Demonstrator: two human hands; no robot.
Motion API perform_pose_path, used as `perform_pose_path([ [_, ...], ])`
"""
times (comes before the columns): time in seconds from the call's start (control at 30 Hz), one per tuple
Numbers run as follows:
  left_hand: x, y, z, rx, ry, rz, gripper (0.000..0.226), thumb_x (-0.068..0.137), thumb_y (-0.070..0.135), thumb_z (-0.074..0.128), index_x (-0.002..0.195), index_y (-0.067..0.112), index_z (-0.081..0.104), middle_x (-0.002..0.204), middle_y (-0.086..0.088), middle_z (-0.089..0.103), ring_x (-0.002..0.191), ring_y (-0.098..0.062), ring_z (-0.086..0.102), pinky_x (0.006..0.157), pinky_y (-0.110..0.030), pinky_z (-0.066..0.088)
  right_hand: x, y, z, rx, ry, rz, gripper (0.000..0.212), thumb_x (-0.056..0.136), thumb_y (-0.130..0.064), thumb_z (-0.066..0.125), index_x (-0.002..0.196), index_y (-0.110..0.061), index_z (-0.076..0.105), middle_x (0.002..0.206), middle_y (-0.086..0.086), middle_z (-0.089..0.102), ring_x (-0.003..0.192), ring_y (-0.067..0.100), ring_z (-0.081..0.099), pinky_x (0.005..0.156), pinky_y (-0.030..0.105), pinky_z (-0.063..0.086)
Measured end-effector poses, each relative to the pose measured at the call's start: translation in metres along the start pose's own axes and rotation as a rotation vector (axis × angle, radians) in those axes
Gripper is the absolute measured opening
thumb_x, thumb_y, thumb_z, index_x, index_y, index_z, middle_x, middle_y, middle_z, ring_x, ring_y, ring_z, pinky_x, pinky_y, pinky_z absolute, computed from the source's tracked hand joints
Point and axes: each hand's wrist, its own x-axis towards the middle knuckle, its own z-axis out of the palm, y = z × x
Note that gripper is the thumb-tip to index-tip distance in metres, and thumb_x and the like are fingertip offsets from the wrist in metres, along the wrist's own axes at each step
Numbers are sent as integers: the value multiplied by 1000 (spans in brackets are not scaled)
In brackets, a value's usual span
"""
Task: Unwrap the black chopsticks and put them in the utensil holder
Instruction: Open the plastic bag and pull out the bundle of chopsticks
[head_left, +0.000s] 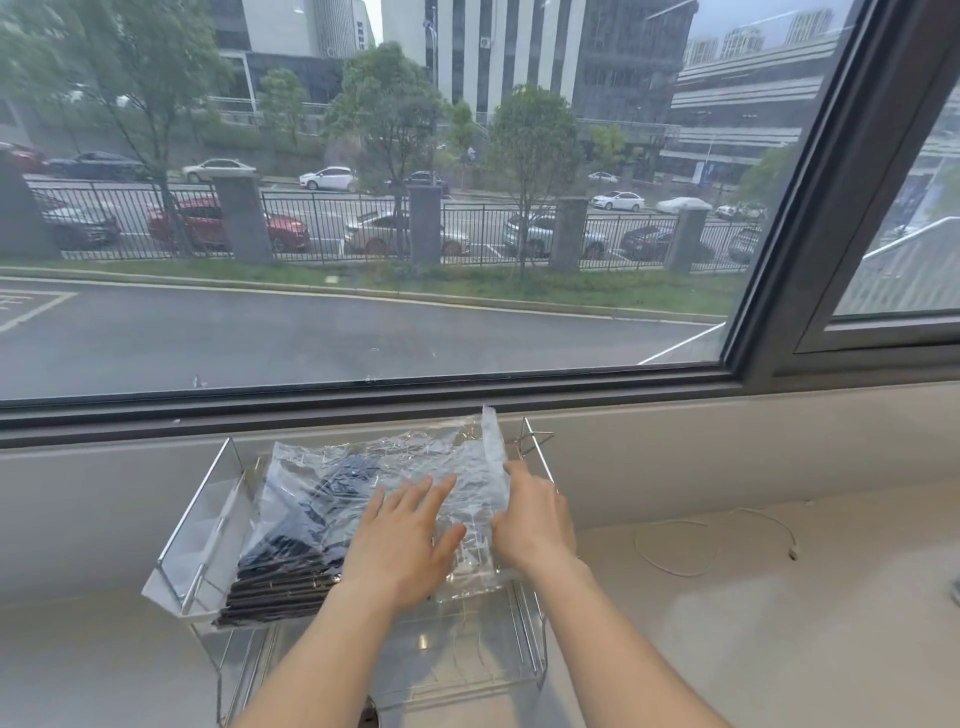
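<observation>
A bundle of black chopsticks (291, 577) lies inside a crinkled clear plastic wrapper (415, 457) that rests across the top of a clear acrylic and wire utensil holder (202, 525) on the counter by the window. My left hand (402, 545) lies flat on the wrapper with its fingers spread, to the right of the chopsticks. My right hand (535, 519) pinches the wrapper's right edge, which stands up in a flap. The far ends of the chopsticks are blurred behind the plastic.
The holder's wire frame (535, 447) sticks up at the back right. A thin white cable (711, 545) loops on the beige counter to the right. The window sill and glass run close behind the holder.
</observation>
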Motion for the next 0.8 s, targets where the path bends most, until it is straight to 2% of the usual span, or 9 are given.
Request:
perform_pose_path([
  [0.07, -4, 1, -5, -28, 14, 3, 63, 101, 59, 25, 159, 41, 5, 168, 6, 19, 155, -18, 15, 126, -42, 7, -2, -1, -3, 74, 28, -20, 61, 88, -5, 64, 144, -21, 47, 135, 5, 62, 123, 28, 60, 92, 38, 52],
  [0.2, -8, 1, -25, -83, 112, 21, 60, 101, 59, 28, 157, 42, 15, 160, 8, 36, 146, -21, 33, 120, -40, 23, -6, -15, -22, 229, 134, -93, 52, 84, 5, 59, 129, -21, 60, 130, 3, 65, 117, 23, 62, 94, 37, 53],
  [0.27, -7, 0, -43, -116, 197, 34, 59, 101, 59, 29, 156, 42, 19, 157, 8, 40, 144, -20, 36, 119, -41, 27, -8, -25, -37, 300, 193, -142, 51, 82, 10, 56, 124, -19, 64, 123, 3, 68, 109, 20, 64, 92, 33, 53],
  [0.33, -7, -2, -64, -150, 298, 46, 58, 100, 56, 34, 155, 41, 23, 155, 7, 43, 143, -21, 38, 117, -42, 31, -11, -37, -56, 335, 257, -182, 49, 81, 11, 56, 119, -20, 66, 113, 1, 70, 94, 14, 64, 82, 25, 50],
  [0.43, -8, -2, -101, -170, 443, 87, 57, 99, 49, 46, 153, 37, 30, 150, 4, 47, 137, -24, 45, 113, -44, 37, -18, -60, -89, 371, 300, -249, 45, 81, 8, 57, 114, -20, 68, 94, -6, 66, 85, 13, 61, 81, 29, 52],
  [0.53, -13, 4, -140, -143, 572, 147, 61, 97, 41, 56, 152, 36, 30, 151, 3, 43, 135, -25, 46, 110, -46, 38, -27, -83, -120, 383, 293, -342, 39, 85, 5, 60, 112, -22, 68, 81, -13, 59, 73, 12, 60, 77, 36, 56],
  [0.63, -24, 11, -181, -64, 727, 222, 69, 91, 33, 66, 150, 34, 31, 155, 0, 36, 140, -28, 40, 111, -49, 36, -38, -105, -146, 423, 257, -412, 39, 88, 3, 61, 114, -25, 66, 87, -3, 65, 76, 17, 65, 73, 40, 60],
  [0.73, -36, 16, -219, 77, 836, 319, 76, 83, 27, 75, 150, 30, 37, 154, -4, 36, 142, -32, 36, 116, -51, 32, -49, -122, -168, 426, 233, -482, 42, 87, 4, 60, 116, -25, 65, 87, 1, 68, 71, 15, 63, 67, 31, 57],
  [0.8, -44, 19, -240, 171, 852, 379, 77, 79, 25, 78, 147, 29, 42, 152, -3, 41, 143, -31, 35, 120, -51, 25, -56, -132, -181, 419, 211, -529, 42, 86, 3, 59, 116, -26, 65, 86, 3, 70, 64, 10, 59, 63, 23, 51],
])
